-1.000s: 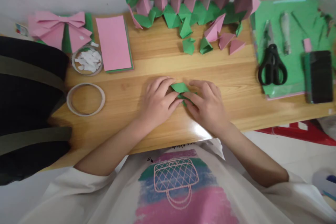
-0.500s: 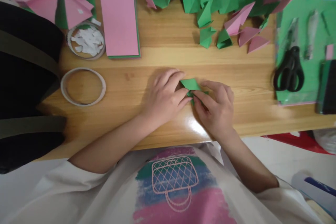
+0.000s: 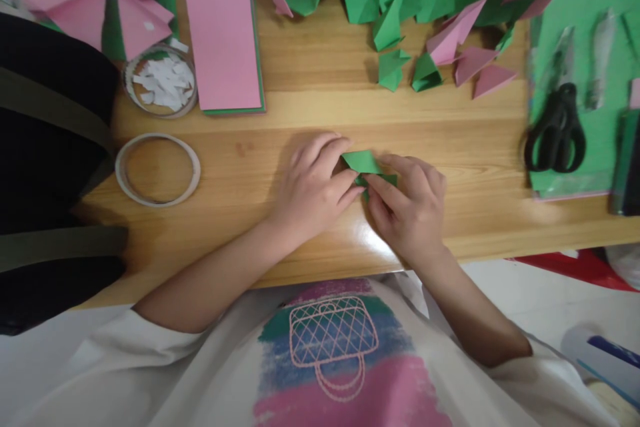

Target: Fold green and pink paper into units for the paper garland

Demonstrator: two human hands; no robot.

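Left hand [image 3: 320, 187] and right hand [image 3: 413, 207] pinch a folded green paper piece [image 3: 362, 161], centre of the frame.
Its angular, creased form sits over the glossy, wood-grained table [image 3: 310, 80]; faceted pink-and-green paper units [image 3: 361, 1] fill the upper right.

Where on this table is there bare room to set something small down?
Bare tabletop shows between the right hand and the scissors, and between the white ring and the left hand. It is crowded along the back, with folded pink and green pieces, and at center, where both hands touch green paper.
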